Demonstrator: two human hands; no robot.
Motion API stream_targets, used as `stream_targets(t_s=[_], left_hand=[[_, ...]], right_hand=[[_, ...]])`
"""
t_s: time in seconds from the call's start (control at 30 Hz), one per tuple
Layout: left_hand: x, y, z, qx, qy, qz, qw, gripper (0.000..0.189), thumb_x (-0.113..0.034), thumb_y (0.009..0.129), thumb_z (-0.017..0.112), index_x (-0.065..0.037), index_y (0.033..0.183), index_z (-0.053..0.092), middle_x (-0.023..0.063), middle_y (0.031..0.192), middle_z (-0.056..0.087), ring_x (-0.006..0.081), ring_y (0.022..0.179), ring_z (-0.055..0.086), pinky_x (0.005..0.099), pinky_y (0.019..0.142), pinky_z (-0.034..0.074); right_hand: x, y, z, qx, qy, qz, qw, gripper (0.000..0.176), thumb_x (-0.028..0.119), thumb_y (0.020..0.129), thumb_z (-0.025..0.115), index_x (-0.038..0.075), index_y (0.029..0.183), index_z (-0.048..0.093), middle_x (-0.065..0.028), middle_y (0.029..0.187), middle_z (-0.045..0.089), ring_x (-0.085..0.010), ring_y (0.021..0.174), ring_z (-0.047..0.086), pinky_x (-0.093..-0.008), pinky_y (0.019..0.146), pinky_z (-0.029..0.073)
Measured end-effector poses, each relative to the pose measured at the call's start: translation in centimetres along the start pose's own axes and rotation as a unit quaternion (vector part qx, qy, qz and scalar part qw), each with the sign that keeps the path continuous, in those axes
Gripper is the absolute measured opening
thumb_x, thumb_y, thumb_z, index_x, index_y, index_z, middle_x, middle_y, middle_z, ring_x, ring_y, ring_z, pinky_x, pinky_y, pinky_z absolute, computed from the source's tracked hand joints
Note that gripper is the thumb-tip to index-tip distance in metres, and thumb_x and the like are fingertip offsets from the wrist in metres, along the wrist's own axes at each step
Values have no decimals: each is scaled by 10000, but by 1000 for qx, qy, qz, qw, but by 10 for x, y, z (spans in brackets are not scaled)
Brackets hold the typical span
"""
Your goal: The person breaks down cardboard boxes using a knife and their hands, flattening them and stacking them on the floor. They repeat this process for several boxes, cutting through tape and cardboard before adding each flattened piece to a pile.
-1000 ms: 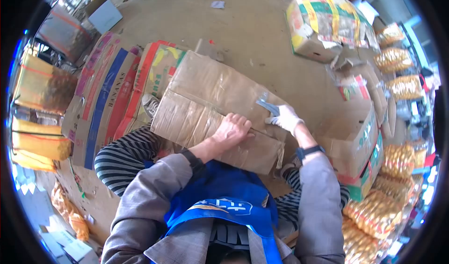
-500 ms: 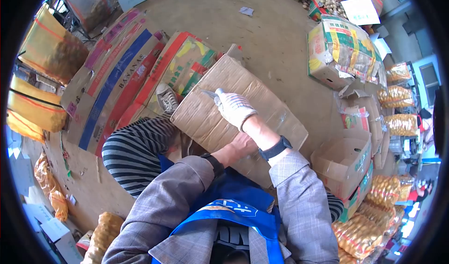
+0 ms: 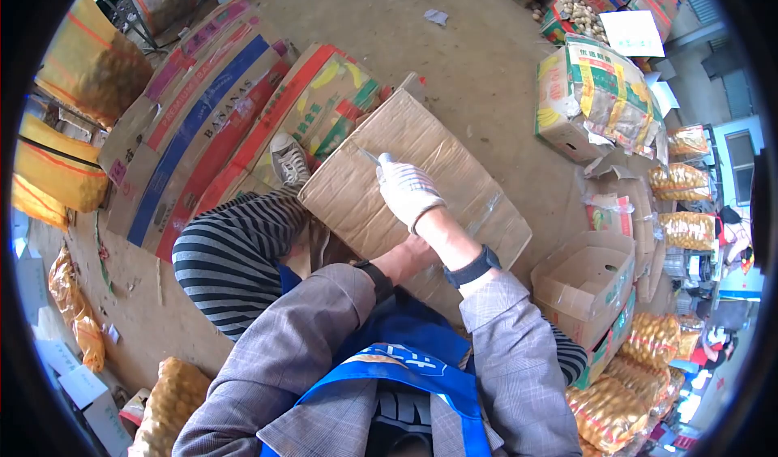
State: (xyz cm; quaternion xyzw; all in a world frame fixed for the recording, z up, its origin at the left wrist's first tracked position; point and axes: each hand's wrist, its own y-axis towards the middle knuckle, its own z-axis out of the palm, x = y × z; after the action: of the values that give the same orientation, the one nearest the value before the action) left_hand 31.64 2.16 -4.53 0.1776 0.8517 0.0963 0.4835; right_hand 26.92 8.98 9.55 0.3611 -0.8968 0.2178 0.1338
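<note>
Holding a knife (image 3: 379, 160) by its handle in the right hand (image 3: 408, 192), closed and gloved in white, with the blade pointing forward and left over the brown cardboard (image 3: 348, 198) lying under that hand. Keeping the bare left hand (image 3: 416, 254) low over the same cardboard, just beneath the right wrist; cannot tell if open or closed, with fingers hidden by the right forearm. Wearing dark bands on both wrists. Having a striped trouser leg (image 3: 231, 254) just left of the left hand, and a laced sneaker (image 3: 289, 161) forward and left of both hands, near the cardboard's edge. Farther left, past the sneaker, facing printed banana cartons (image 3: 198, 137). To the right of the right hand, well apart, having an open carton (image 3: 585, 277) within view. Looking farther forward and right, finding a bulky taped carton (image 3: 604, 92); forward of the right hand, farther still, a paper scrap (image 3: 436, 17) on the floor.
</note>
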Motion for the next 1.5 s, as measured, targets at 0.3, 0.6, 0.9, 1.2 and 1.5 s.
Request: stream_targets(t_s=[0.3,0.6,0.9,1.2,1.5], left_hand=[[-14,5,-13,16,-85,-86,993,291,-237,843,602,-44,1061,584,154,1089,564,278,1067,503,412,939,393],[-24,6,-25,38,14,-15,999,246,-213,842,602,-23,999,616,158,1070,597,301,1057,535,411,923,419],[-56,9,-42,53,80,-14,995,262,-162,782,544,-23,980,643,138,1016,623,295,1022,561,422,925,422],[-28,-51,-126,41,255,152,954,334,-191,653,626,-18,938,624,137,964,576,310,1000,548,510,939,399],[11,-34,-146,-49,372,-252,892,653,-390,886,499,-78,1426,307,165,1486,270,339,1355,285,606,1074,175]], right_hand=[[-25,-19,-1,35,-45,-3,998,299,261,918,426,7,939,581,-228,847,636,-405,841,606,-495,709,476],[-32,-32,-18,102,-106,9,989,262,207,870,463,19,922,638,-218,896,650,-381,879,622,-470,749,494],[-28,-24,-18,149,-99,43,983,265,191,843,498,1,912,668,-244,950,641,-377,900,630,-458,778,500],[-61,-3,-14,143,-104,57,983,253,194,811,562,1,920,686,-238,938,648,-372,901,644,-439,760,519],[-90,-91,-9,108,-102,112,983,237,190,830,513,23,864,678,-214,928,653,-374,871,639,-443,742,517]])
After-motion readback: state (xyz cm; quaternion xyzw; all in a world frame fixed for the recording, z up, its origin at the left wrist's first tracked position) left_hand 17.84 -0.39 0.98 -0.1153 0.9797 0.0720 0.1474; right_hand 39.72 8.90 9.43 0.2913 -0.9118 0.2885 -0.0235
